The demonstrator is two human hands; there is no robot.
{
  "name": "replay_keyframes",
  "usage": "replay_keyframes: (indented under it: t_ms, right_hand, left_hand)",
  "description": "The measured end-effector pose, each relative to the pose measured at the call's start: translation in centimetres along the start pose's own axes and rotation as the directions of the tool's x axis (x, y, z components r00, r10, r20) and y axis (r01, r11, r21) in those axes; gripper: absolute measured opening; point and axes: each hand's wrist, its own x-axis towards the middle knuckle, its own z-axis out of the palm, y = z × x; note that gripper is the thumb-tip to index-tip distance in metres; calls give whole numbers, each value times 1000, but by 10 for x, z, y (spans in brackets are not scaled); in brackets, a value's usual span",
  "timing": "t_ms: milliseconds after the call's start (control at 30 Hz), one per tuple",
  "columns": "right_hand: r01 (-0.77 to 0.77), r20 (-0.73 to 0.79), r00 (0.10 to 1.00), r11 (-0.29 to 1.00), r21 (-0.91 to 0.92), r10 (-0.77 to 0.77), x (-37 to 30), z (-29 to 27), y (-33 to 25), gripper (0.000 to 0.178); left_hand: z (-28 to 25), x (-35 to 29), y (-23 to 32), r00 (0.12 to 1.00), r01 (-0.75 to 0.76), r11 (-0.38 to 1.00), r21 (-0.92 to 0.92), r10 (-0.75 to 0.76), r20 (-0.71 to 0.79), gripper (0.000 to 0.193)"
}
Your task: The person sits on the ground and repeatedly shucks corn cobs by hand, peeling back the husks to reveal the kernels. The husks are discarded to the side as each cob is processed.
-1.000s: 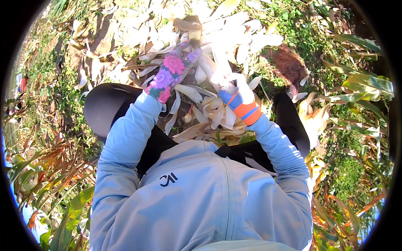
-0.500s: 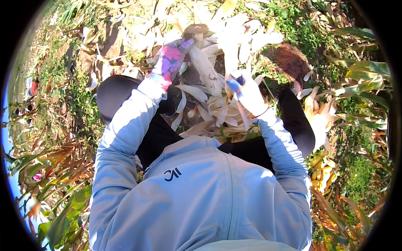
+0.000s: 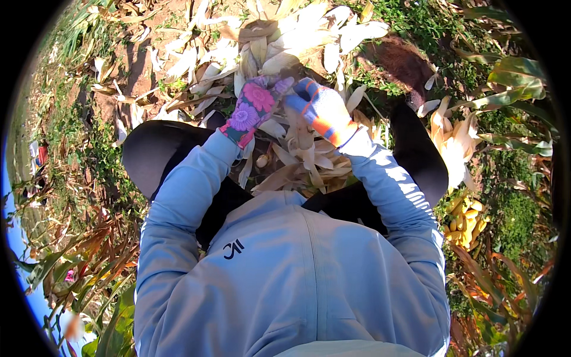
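My left hand (image 3: 254,110), in a floral glove of pink and purple, is closed around an ear of corn in its pale husk (image 3: 300,128). Most of that ear is hidden by the hands, and its lower part hangs in shadow below them. My right hand (image 3: 324,114), in a blue and orange striped glove, is closed close against the left fingers at the ear. What its curled fingertips pinch is hidden. Beneath both hands lies a heap of dry husks (image 3: 318,166) between my legs.
More pale husks (image 3: 297,44) lie beyond my hands in the sun. Several bare yellow corn ears (image 3: 466,223) are piled at the right, below a bright bunch of husks (image 3: 455,146). A brown, hairy-looking patch (image 3: 399,65) sits at the far right. Standing corn leaves (image 3: 517,89) edge the right.
My right hand has moved left and up to meet my left hand, its fingers curling. My left hand has come slightly nearer. The ear, plain to see before, is now mostly covered.
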Motion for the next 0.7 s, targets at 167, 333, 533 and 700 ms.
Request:
replay_keyframes:
  t_ms: [167, 333, 533, 700]
  right_hand:
    - [-175, -29, 981, 939, 296, 192, 10, -10, -5, 21]
    - [-138, -11, 990, 971, 194, 143, 11, -9, -3, 19]
    - [-75, 197, 980, 971, 225, 30, 13, -1, 21, 36]
    - [6, 257, 965, 982, 190, -56, 14, -3, 27, 50]
  left_hand:
    - [13, 4, 6, 996, 0, 989, -146, -13, -89, 28]
    - [12, 5, -2, 995, -12, 994, -107, 1, -101, 29]
    - [0, 5, 21, 996, 59, 971, -231, -73, -53, 28]
    - [-23, 9, 57, 975, 191, 911, -365, -220, -38, 33]
